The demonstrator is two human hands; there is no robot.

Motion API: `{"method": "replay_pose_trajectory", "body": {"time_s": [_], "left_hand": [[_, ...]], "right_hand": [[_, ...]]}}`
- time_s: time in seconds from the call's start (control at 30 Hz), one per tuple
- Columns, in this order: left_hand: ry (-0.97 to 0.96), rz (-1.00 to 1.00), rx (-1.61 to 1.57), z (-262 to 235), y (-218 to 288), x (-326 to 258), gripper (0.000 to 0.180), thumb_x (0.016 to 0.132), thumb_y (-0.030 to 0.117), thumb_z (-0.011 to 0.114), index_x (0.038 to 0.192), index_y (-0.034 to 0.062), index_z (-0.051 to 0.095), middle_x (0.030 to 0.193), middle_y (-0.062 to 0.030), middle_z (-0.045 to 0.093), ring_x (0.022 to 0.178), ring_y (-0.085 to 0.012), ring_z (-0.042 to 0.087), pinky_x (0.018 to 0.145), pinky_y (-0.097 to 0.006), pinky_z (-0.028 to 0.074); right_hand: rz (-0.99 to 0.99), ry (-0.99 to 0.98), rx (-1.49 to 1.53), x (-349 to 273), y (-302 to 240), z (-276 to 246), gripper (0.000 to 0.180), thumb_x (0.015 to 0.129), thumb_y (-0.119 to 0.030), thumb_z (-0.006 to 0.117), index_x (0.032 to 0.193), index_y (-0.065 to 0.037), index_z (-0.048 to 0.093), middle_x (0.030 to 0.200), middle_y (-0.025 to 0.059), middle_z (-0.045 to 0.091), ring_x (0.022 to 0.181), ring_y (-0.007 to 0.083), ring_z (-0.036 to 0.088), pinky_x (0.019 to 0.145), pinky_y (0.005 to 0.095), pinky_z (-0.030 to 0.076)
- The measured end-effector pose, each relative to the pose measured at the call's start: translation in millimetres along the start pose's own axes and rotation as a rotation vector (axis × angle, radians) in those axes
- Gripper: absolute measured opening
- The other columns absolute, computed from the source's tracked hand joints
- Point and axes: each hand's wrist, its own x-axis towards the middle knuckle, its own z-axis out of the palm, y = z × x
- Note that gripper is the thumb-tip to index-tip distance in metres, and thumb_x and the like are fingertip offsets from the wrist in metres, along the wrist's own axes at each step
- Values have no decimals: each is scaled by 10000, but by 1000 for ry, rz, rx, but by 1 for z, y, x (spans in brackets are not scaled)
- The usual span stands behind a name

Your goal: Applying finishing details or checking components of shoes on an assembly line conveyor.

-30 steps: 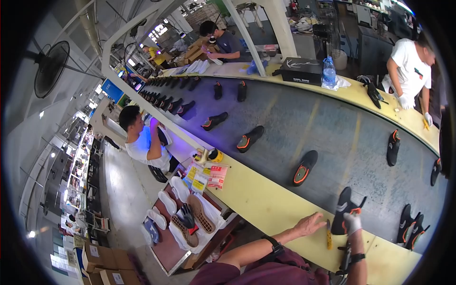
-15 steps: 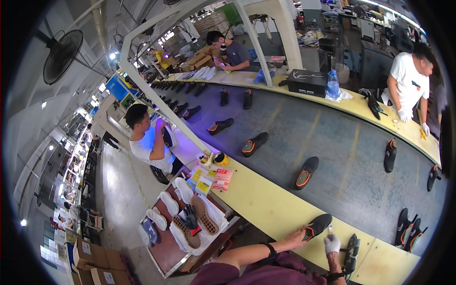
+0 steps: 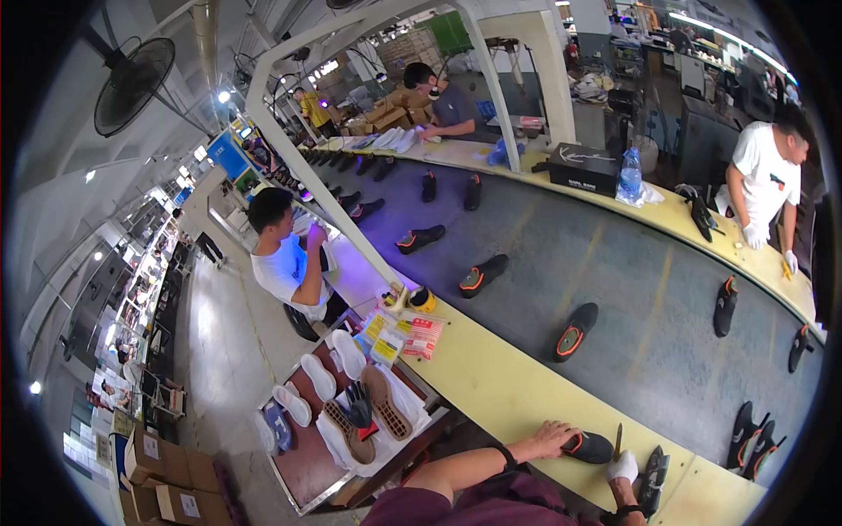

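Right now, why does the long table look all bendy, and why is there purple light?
Head view: the fisheye lens curves the conveyor belt and its yellow edge toward the black rim; purple light glows at the belt's far end, its source hidden; ceiling lamps glare white top left; the left hand on a black shoe and the gloved right hand look sharp.

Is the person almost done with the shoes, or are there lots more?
Several black shoes, like this one, already lie spaced out on the grey belt. Right now the left hand rests on a black shoe at the yellow edge, and the gloved right hand is by another shoe. A few more shoes wait at the right, so it isn't finished.
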Motion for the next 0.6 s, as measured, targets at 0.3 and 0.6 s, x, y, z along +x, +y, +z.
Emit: {"method": "replay_pose_trajectory", "body": {"time_s": [0.3,0.6], "left_hand": [[1,71,-28,17,-5,4,857,802,270,858,1575,220,490,1506,-57,581,1356,-327,568,1070,-533,467],[-139,184,-24,21,20,29,879,738,205,909,1530,228,529,1448,-74,612,1317,-351,600,1040,-547,491]], "right_hand": [[64,28,257,11,50,3,195,898,-161,683,956,21,639,828,221,707,644,369,729,625,508,598],[108,-121,1105,-34,-15,-119,79,1004,-14,553,1082,-17,565,743,104,640,467,167,588,396,318,456]]}}
